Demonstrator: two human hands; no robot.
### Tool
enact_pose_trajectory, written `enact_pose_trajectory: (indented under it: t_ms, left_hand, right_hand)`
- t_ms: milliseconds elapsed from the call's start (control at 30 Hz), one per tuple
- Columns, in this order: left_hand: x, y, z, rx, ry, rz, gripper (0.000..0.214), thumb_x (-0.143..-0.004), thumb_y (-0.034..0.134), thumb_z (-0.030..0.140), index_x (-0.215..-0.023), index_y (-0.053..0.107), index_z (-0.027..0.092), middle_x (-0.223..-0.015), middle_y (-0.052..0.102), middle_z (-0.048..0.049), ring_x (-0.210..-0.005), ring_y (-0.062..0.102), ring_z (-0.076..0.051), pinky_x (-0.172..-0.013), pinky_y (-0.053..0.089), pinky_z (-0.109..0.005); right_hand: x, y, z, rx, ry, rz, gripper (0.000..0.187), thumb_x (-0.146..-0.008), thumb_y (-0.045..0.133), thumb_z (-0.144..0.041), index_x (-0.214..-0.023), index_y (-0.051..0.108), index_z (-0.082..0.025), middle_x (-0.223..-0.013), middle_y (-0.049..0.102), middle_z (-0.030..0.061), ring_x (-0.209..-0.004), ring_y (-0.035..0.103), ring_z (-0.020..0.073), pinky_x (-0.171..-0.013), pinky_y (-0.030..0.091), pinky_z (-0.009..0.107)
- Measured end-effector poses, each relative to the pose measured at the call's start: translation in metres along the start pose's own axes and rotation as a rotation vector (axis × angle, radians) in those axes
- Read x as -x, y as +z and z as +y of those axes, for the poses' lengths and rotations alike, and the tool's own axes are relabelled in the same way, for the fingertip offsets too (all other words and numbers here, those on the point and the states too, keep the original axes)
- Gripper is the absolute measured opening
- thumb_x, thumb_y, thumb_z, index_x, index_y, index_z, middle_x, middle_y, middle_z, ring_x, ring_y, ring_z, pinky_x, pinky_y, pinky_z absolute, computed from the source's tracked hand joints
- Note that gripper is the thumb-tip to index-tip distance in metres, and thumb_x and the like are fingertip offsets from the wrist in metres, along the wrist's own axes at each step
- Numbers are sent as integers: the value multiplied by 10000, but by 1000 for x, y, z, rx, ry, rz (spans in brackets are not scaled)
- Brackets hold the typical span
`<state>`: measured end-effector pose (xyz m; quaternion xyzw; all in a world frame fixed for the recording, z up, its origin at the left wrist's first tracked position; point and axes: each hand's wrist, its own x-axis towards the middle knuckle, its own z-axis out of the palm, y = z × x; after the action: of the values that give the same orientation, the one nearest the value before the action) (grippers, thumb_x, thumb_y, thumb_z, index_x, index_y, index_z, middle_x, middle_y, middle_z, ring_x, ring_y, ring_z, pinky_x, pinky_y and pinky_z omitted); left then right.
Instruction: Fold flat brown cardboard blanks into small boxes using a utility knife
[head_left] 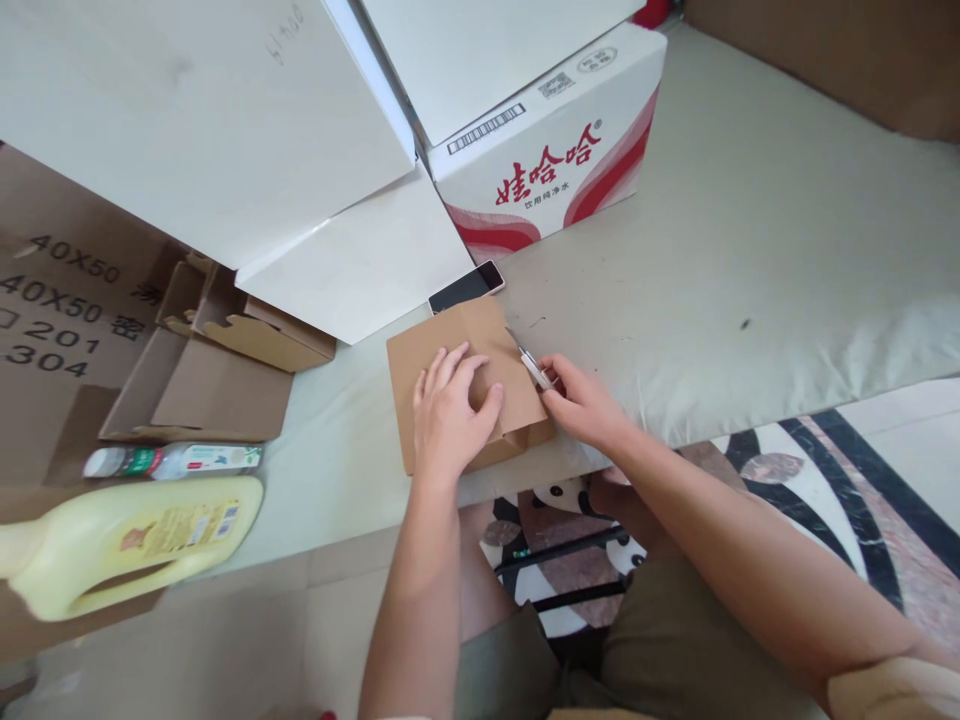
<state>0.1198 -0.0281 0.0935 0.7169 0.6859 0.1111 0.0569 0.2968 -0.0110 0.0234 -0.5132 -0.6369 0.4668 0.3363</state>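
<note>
A piece of folded brown cardboard [409, 400] lies on the pale cloth in front of me. My left hand [454, 405] rests flat on top of it with the fingers apart. At the cardboard's right edge, my right hand [577, 400] grips a box cutter [535, 370] with a whitish handle. The cutter's thin tip points up and left, at or very near the cardboard's edge; contact is hard to make out. Just beyond the cardboard lies a phone [466, 288] with a dark screen, partly covered by it.
A white and red water carton [555, 150] stands at the back, beside large white boxes [187, 110]. Opened brown boxes [217, 380], a plastic bottle [180, 461] and a yellow jug [172, 530] lie at left. The pale cloth surface [735, 260] stretches right.
</note>
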Motion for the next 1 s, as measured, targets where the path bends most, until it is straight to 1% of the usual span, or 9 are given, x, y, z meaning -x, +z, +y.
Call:
enact_pose_trajectory:
  t_ms: [233, 633, 1000]
  left_hand:
    - [1, 0, -1, 8, 3, 2, 356, -902, 504, 399, -1232, 598, 303, -1494, 491, 10, -1448, 347, -255, -1200, 248, -497]
    - [1, 2, -2, 32, 15, 15, 351, -893, 523, 398, -1217, 608, 294, -1485, 501, -6, -1442, 356, -278, -1186, 255, -533]
    - [-1, 5, -5, 44, 25, 28, 352, -885, 537, 395, -1210, 617, 289, -1477, 512, -18, -1434, 368, -292, -1180, 260, -541]
  right_hand:
    - [1, -1, -1, 13, 0, 7, 244, -771, 443, -189, -991, 545, -213, -780, 625, 10, -652, 536, 163, -607, 378, 286]
    - [2, 0, -3, 33, 19, -15, 258, -777, 437, -204, -1012, 542, -204, -804, 627, 17, -681, 542, 171, -631, 377, 289]
    - [1, 0, -3, 64, 24, -31, 293, -778, 423, -210, -1039, 554, -196, -841, 652, 36, -722, 566, 189, -654, 396, 300]
